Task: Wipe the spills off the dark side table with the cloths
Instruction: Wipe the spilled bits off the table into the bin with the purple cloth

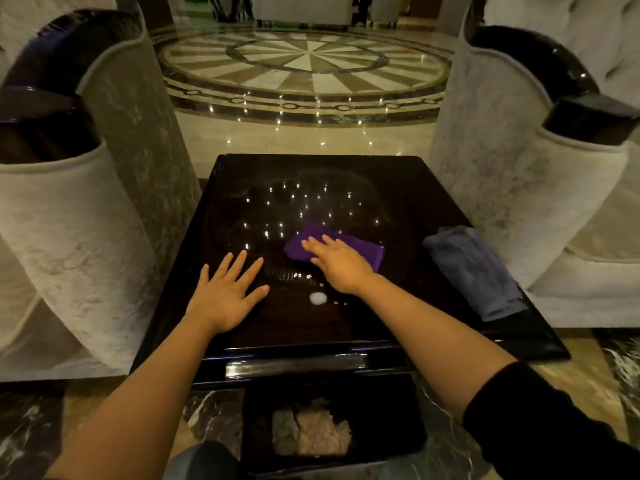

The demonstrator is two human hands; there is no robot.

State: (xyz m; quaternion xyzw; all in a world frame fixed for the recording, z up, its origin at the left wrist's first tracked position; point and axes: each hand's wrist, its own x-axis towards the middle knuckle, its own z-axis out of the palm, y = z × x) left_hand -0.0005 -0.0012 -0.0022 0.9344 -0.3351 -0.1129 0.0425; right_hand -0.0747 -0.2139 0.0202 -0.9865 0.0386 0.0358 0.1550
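Note:
The dark glossy side table (311, 174) stands in front of me between two armchairs. A purple cloth (360, 245) lies on its middle right, and my right hand (337, 265) presses flat on the cloth's near edge with fingers stretched out. My left hand (228, 289) rests flat on the bare tabletop, fingers spread, holding nothing. A white spill blob (318, 298) with small droplets sits just below my right wrist. A folded grey-blue cloth (474, 271) lies along the table's right edge.
Pale velvet armchairs stand close on the left (79, 216) and right (519, 188) of the table. A dark bin (388, 403) with crumpled cloths or paper stands on the marble floor below the table's near edge.

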